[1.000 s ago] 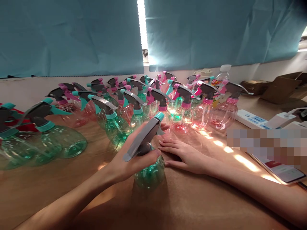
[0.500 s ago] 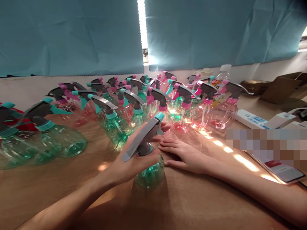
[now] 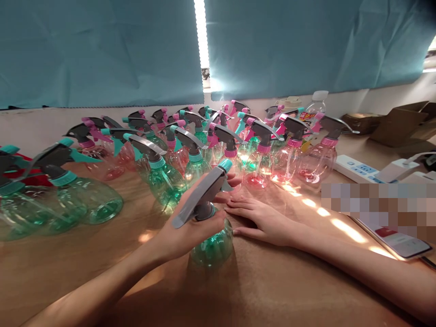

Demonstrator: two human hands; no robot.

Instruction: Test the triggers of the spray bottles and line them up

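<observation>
Wrapped round the neck of a green spray bottle point(image 3: 213, 247) is my left hand point(image 3: 190, 225). This bottle stands upright on the table point(image 3: 279, 290), its grey trigger head and turquoise nozzle pointing away from me and slightly right. Part of its neck and trigger is hidden by my fingers. My right hand point(image 3: 262, 220) lies flat on the tabletop just right of the bottle, fingers stretched out and holding nothing. Close behind my left hand stand another green spray bottle point(image 3: 166, 184) and a pink spray bottle point(image 3: 259, 175).
Several more spray bottles, green and pink, crowd the back, with a green one point(image 3: 102, 202) at the left. On the right are a power strip point(image 3: 356, 168), a phone point(image 3: 405, 240) and an open cardboard box point(image 3: 398, 125). Blue-green curtains point(image 3: 102, 50) hang behind.
</observation>
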